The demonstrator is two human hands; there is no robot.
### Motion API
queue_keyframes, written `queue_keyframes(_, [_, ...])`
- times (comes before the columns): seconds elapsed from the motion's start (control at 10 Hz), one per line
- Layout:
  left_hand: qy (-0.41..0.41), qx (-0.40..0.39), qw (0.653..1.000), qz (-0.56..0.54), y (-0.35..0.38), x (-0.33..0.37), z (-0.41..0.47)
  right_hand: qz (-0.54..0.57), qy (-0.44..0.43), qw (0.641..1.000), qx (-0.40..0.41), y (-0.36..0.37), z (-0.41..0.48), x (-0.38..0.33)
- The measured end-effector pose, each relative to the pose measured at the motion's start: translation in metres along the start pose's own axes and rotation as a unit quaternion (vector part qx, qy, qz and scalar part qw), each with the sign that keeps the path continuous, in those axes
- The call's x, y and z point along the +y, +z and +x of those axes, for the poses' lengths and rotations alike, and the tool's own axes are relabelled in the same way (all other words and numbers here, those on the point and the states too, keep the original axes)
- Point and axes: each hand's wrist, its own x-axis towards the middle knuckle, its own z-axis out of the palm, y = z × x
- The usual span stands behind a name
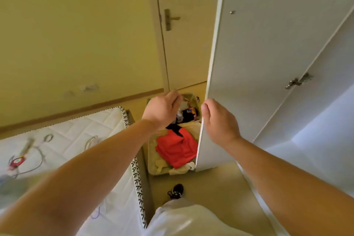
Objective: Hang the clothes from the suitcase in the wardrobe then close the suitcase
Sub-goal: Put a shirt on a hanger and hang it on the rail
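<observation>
Head view: we are gripping the wardrobe door (pixel 249 44) by its edge with our right hand (pixel 220 120), likely swinging it wide. Our left hand (pixel 162 109) is curling mid-frame, and we cannot tell if it is holding anything. The suitcase (pixel 152 166) is lying open on the floor below centre, so next we are probably reaching for its red garment (pixel 176 149).

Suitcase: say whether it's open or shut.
Open. The suitcase lies spread on the floor, a red garment and other clothes exposed inside; the door hides its right edge.

Your single head camera looks forward and steeply down from standing height, suitcase (pixel 151 156) on the floor (pixel 210 188) well below you.
</observation>
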Motion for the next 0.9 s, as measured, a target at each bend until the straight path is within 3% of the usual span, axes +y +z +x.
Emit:
queue_keyframes(0.2, [-0.185,-0.059,0.981,0.008,-0.005,-0.099,-0.032,-0.004,-0.045,0.994,-0.099,0.085,0.039,-0.036])
queue_keyframes(0.4, [-0.274,-0.175,0.946,-0.006,0.042,-0.207,-0.034,-0.032,-0.019,0.987,-0.158,0.175,0.095,-0.025])
queue_keyframes(0.6, [-0.344,-0.299,0.889,-0.041,0.123,-0.29,-0.019,-0.095,0.037,0.95,-0.295,0.27,0.14,0.014])
queue_keyframes(0.7, [-0.356,-0.359,0.861,-0.056,0.179,-0.322,-0.016,-0.124,0.099,0.918,-0.363,0.319,0.152,0.035])
queue_keyframes(0.9, [-0.318,-0.491,0.811,-0.022,0.311,-0.38,-0.043,-0.201,0.147,0.773,-0.583,0.444,0.13,0.088])
